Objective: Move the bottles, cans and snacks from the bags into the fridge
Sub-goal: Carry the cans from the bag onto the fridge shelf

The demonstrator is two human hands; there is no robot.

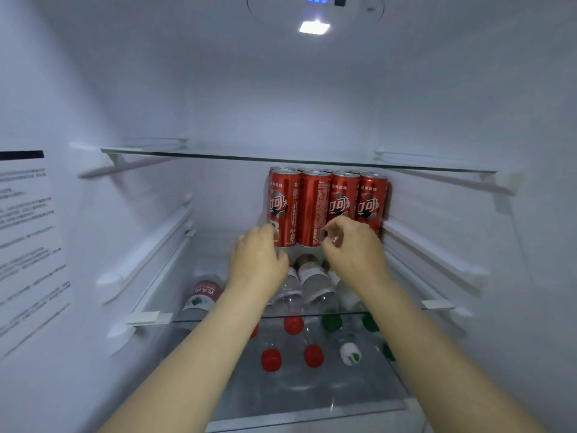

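Observation:
Several tall red cola cans (315, 207) stand in rows at the back right of the fridge's middle glass shelf (162, 295). My left hand (257, 260) reaches in at the foot of the leftmost front can, fingertips touching its base. My right hand (352, 248) hovers in front of the cans to the right, fingers loosely curled, holding nothing. Through the glass, several clear water bottles (309, 279) with red, green and white caps lie on their sides on the shelf below.
An upper glass shelf (218, 155) spans the fridge just above the can tops. White side walls carry rails, and a printed label (28, 245) covers the left wall. A lamp (314, 27) glows in the ceiling. The middle shelf's left half holds nothing.

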